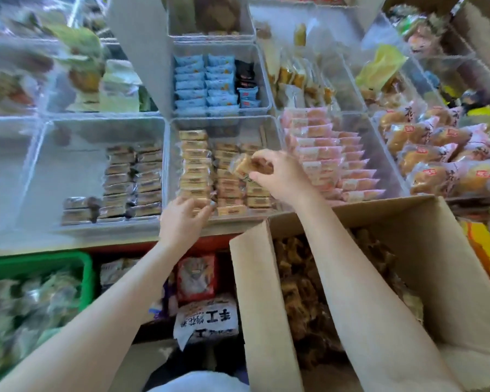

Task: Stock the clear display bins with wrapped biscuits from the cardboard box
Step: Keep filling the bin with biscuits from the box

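Observation:
A clear display bin (173, 165) in the middle of the shelf holds rows of tan wrapped biscuits (194, 165). My right hand (280, 176) is over that bin and pinches one wrapped biscuit (242, 164), tilted, above the middle rows. At the bin's front edge my left hand (183, 219) has its fingers curled on the nearest packs of the left row. The open cardboard box (450, 264) stands at the lower right under my right forearm, with many brown wrapped biscuits (297, 278) inside.
Left of the middle bin, a clear bin (68, 154) holds dark wrapped packs. Blue packs (204, 83) fill the bin behind, pink packs (331, 157) the bin to the right. A green crate (40, 261) and bagged goods sit below the shelf.

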The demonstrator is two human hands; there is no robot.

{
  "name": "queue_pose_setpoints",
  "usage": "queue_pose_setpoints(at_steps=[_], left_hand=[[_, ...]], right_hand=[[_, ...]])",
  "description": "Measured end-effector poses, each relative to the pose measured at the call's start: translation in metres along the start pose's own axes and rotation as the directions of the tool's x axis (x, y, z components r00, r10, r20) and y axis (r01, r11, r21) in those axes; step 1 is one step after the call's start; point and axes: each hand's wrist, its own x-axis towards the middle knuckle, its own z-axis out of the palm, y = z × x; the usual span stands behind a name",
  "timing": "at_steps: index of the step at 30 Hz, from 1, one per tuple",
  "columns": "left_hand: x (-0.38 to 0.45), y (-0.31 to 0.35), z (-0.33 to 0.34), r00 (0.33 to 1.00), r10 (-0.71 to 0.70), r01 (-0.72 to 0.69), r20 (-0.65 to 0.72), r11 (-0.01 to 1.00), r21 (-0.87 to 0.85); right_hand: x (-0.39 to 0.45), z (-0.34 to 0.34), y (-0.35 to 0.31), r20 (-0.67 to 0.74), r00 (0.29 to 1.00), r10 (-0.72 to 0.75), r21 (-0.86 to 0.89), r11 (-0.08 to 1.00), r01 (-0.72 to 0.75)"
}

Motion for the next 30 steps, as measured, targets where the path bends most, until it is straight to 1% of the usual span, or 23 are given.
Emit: queue_pose_setpoints(at_steps=[2,3,4,7,8,10,14,18,19,20,21,23,24,25,27,28,29,30], left_hand=[[0.000,-0.018,0.003,0.999,0.036,-0.037,0.022,0.999,0.032],[-0.001,-0.022,0.005,0.998,0.065,-0.066,0.012,0.997,0.026],[-0.001,-0.024,0.008,0.997,0.082,-0.082,-0.012,0.997,0.005],[0.001,-0.021,0.008,0.997,0.052,-0.055,-0.059,0.998,-0.040],[0.001,-0.021,0.008,0.997,0.048,-0.050,-0.062,0.998,-0.031],[0.003,-0.023,0.010,0.997,0.055,-0.056,-0.057,0.998,-0.007],[0.004,-0.027,0.011,0.996,0.060,-0.061,-0.063,0.998,-0.020],[0.003,-0.024,0.008,0.997,0.054,-0.054,-0.048,0.999,0.010],[0.003,-0.023,0.006,0.999,0.040,-0.039,-0.029,0.999,0.010],[0.003,-0.020,0.002,1.000,0.012,-0.012,0.003,1.000,0.011],[0.002,-0.015,-0.001,0.999,-0.023,0.022,0.038,1.000,0.019],[-0.001,0.002,-0.006,0.996,-0.055,0.055,0.069,0.998,0.013],[-0.003,0.016,-0.006,0.998,-0.029,0.030,0.063,1.000,-0.011],[-0.007,0.033,-0.005,0.998,0.027,-0.025,0.055,0.999,-0.037],[-0.016,0.075,0.005,0.983,0.177,-0.172,0.051,0.981,-0.088],[-0.021,0.097,0.012,0.964,0.260,-0.253,0.053,0.962,-0.105],[-0.026,0.118,0.022,0.938,0.342,-0.335,0.058,0.936,-0.105],[-0.031,0.138,0.034,0.904,0.421,-0.414,0.072,0.906,-0.092]], right_hand=[[0.018,0.021,-0.005,0.094,0.996,0.011,-0.216,0.976,0.010],[0.025,0.031,-0.007,0.132,0.991,0.018,-0.301,0.953,0.023],[0.030,0.041,-0.010,0.165,0.986,0.018,-0.363,0.931,0.044],[0.043,0.073,-0.020,0.325,0.944,0.061,-0.491,0.864,0.113],[0.047,0.084,-0.021,0.364,0.927,0.087,-0.514,0.849,0.123],[0.054,0.097,-0.019,0.396,0.910,0.123,-0.528,0.842,0.116],[0.061,0.100,-0.012,0.415,0.896,0.160,-0.475,0.878,0.063],[0.062,0.100,-0.013,0.449,0.877,0.172,-0.475,0.877,0.071],[0.059,0.095,-0.015,0.450,0.877,0.165,-0.451,0.890,0.064],[0.053,0.088,-0.017,0.428,0.893,0.141,-0.391,0.919,0.042],[0.045,0.077,-0.019,0.369,0.924,0.105,-0.297,0.955,0.010],[0.018,0.050,-0.016,0.155,0.988,0.021,-0.058,0.998,-0.012],[0.001,0.037,-0.010,0.030,1.000,0.003,0.053,0.999,-0.004],[-0.018,0.025,-0.002,-0.092,0.996,0.009,0.141,0.990,0.004],[-0.057,0.006,0.022,-0.314,0.945,0.092,0.256,0.967,-0.009],[-0.075,-0.001,0.037,-0.390,0.905,0.168,0.294,0.955,-0.051],[-0.091,-0.006,0.053,-0.434,0.863,0.259,0.328,0.937,-0.116],[-0.106,-0.010,0.070,-0.444,0.824,0.352,0.356,0.913,-0.198]])
